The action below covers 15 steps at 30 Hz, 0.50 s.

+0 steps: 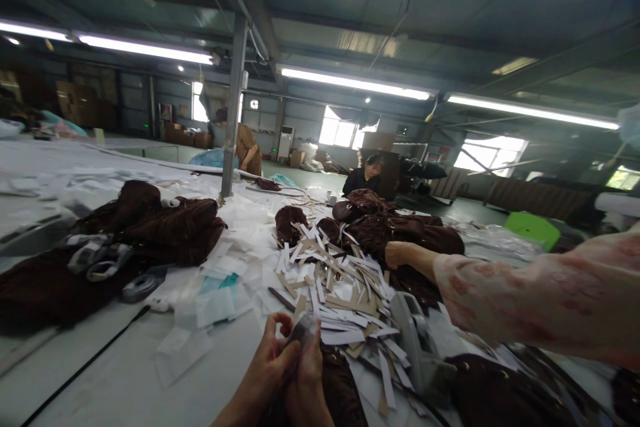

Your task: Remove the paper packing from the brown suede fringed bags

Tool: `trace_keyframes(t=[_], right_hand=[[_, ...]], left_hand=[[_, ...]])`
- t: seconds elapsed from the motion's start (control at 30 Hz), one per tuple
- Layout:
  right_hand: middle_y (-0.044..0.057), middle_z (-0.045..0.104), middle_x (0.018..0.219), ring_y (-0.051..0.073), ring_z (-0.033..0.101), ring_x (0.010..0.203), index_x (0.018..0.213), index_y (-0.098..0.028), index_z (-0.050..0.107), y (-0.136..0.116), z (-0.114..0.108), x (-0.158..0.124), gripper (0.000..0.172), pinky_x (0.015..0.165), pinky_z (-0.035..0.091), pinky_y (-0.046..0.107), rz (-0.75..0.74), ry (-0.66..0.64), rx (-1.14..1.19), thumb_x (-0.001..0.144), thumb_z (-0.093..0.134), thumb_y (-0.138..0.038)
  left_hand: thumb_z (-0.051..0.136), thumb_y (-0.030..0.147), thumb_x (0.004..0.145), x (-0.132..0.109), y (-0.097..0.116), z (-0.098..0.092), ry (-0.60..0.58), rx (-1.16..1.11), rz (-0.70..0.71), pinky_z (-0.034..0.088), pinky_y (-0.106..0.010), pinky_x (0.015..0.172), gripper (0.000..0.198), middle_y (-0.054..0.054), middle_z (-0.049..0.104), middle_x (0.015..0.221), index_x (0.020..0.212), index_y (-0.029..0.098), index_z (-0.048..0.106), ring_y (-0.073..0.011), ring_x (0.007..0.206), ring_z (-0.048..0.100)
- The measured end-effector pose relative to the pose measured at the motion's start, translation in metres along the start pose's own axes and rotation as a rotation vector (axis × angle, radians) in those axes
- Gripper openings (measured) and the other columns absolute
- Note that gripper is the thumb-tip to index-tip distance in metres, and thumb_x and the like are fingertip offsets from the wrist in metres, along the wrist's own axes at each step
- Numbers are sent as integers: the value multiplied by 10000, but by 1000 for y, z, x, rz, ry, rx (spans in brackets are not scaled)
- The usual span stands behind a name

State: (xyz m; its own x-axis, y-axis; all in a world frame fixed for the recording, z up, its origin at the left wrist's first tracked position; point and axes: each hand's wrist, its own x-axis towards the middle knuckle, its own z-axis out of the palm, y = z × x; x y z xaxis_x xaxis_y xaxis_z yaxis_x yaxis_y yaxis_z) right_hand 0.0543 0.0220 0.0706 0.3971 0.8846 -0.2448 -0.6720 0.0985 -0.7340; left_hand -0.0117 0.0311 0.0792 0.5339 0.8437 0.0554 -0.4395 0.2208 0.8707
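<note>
A small greyish piece (pixel 303 329), seemingly wrapped in clear film, is held above the table (pixel 113 377) toward its near edge. Blur leaves unclear whether it is a strap end or a loose part. The left hand (pixel 273 355) pinches it between thumb and fingers; the right hand (pixel 311 363) is closed against its other side. The step in hand appears to be pressing or smoothing the film; the next move seems to call for a steady hold from both hands.

Just beside the wrists lies gathered dark brown fabric (pixel 345 387). Beyond spreads a heap of paper strips (pixel 345 310), with a tape dispenser (pixel 417 340) at its right. A co-worker's hand (pixel 396 255) reaches to brown bags (pixel 367 230) nearer the table's far edge. More brown fabric (pixel 170 230) and a tape roll (pixel 140 288) lie toward the left edge.
</note>
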Motion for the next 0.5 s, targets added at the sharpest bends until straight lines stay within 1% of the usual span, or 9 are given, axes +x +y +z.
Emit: trace_keyframes(t=[0.07,0.13,0.2,0.23,0.3,0.37,0.43,0.5], right_hand=[[13,676,620,198,640,597,709,-198,668,-1,-2,-3,574,584,529,325,-41,6,34,619,593,-759],[7,676,619,194,640,626,706,-206,671,-2,-5,-7,536,650,536,330,-77,-8,46,613,626,-732],[28,701,688,208,654,709,733,-202,683,-4,-6,-10,519,714,535,337,-82,-50,41,639,621,-708],[43,712,732,217,657,754,751,-196,690,-5,-6,-12,522,737,532,341,-73,-71,38,655,609,-702],[67,720,794,233,655,825,771,-186,699,-6,-5,-13,521,760,528,343,-56,-99,33,676,597,-688],[71,716,815,236,650,852,775,-189,699,-8,-4,-13,503,752,529,333,-43,-109,24,677,609,-675],[62,706,801,227,649,817,787,-195,690,-10,-4,-12,514,694,531,316,-32,-101,2,666,613,-689],[44,687,762,194,635,718,823,-193,676,-16,-8,-12,542,605,514,286,-79,-91,-69,685,582,-709]], left_hand=[[696,420,741,0,3,2,-52,35,45,351,-170,496,389,74,567,627,970,228,446,-80,510,494],[677,390,767,-1,8,3,-120,104,75,425,-216,652,328,14,632,759,985,199,522,-127,686,572],[653,385,789,-3,15,6,-178,200,100,433,-257,755,283,-28,656,848,968,176,586,-175,806,586],[638,387,801,-4,18,7,-200,256,117,432,-266,776,263,-36,656,863,948,170,609,-190,835,583],[590,399,836,-7,24,9,-202,379,164,430,-257,760,246,-36,643,842,881,162,637,-193,830,570],[550,415,861,-8,26,10,-141,483,202,425,-238,705,280,-26,617,774,807,155,638,-174,766,550],[556,432,853,-7,25,7,-61,507,206,419,-228,665,296,-17,603,735,783,154,629,-158,715,531],[588,448,825,-5,22,2,-20,453,161,418,-221,623,298,-10,597,713,790,154,621,-146,671,520]])
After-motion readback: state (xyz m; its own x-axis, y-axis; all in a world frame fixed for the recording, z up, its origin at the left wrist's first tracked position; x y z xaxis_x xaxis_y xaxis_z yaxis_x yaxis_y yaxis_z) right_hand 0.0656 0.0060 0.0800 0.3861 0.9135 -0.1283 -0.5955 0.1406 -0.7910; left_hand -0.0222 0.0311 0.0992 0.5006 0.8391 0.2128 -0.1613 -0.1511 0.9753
